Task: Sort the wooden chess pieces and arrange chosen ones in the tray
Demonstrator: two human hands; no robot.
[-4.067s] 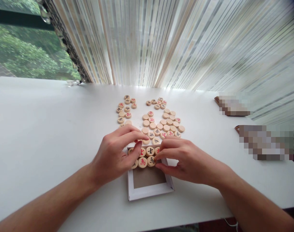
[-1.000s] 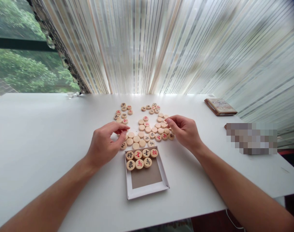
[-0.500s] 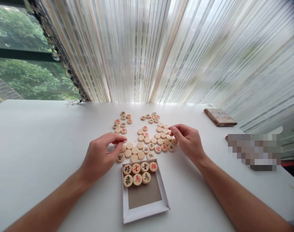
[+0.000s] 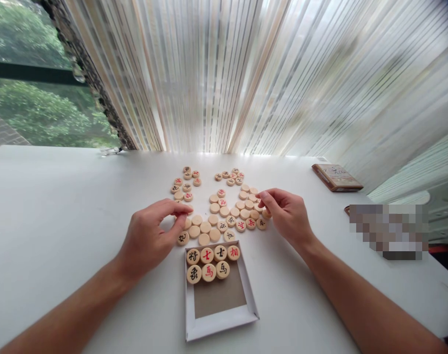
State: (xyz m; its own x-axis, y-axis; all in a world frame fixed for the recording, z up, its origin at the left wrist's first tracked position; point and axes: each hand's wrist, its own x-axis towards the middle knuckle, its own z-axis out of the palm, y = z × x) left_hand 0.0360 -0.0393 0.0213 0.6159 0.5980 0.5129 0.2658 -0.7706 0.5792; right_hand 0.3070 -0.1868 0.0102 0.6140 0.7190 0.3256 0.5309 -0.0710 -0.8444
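Note:
A shallow white cardboard box (image 4: 221,319) with a brown floor lies near the table's front edge, and several round wooden chess pieces (image 4: 208,262) with red or black characters fill its far end in two rows. More such pieces lie loose (image 4: 231,211) on the white table beyond the box. My left hand (image 4: 150,235) hovers at the left of the loose pieces, thumb and fingers pinched on one piece. My right hand (image 4: 286,214) is at the right edge of the loose pieces, its fingertips closed on a piece there.
A separate small cluster of pieces (image 4: 185,184) lies farther left. A brown flat box (image 4: 336,177) sits at the right rear of the table, a blurred object (image 4: 388,231) nearer. Striped curtains (image 4: 246,73) hang behind; a window shows at the left.
Both hands left the box and reached out to the loose pieces. Over the last second they hardly moved; the view shifted slightly.

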